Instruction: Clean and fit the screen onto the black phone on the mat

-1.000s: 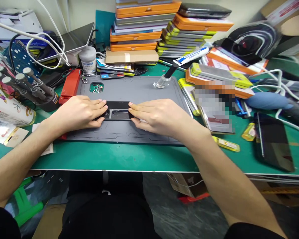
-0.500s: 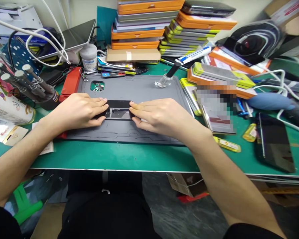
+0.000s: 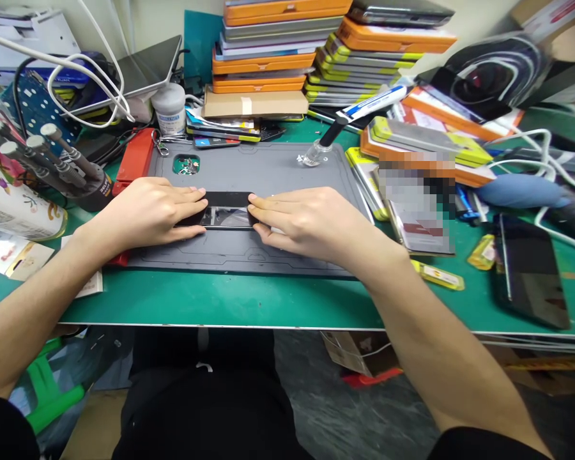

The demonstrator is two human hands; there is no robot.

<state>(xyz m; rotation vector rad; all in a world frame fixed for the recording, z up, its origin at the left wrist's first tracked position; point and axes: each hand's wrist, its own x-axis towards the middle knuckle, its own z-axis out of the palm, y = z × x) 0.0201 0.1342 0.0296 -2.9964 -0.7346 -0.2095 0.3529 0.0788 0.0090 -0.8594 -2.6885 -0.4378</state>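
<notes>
A dark smartphone (image 3: 228, 199) lies sideways on the grey work mat (image 3: 263, 160), its glossy face turned up and reflecting light. My left hand (image 3: 160, 214) grips its left end, fingers together on the top and the thumb along the near edge. At the other end my right hand (image 3: 299, 220) holds the phone the same way, fingers pressed together. Both ends are partly hidden under the fingers. In a recess of the mat, beyond my left hand, sit small metal parts (image 3: 186, 165).
A glass bottle with a black brush cap (image 3: 316, 152) stands on the mat's far right. Screwdrivers (image 3: 52, 153) stand in a holder at left. Orange and yellow boxes (image 3: 263, 64) are stacked behind. Another dark phone (image 3: 529, 271) lies at right, near the green table's front edge (image 3: 249, 324).
</notes>
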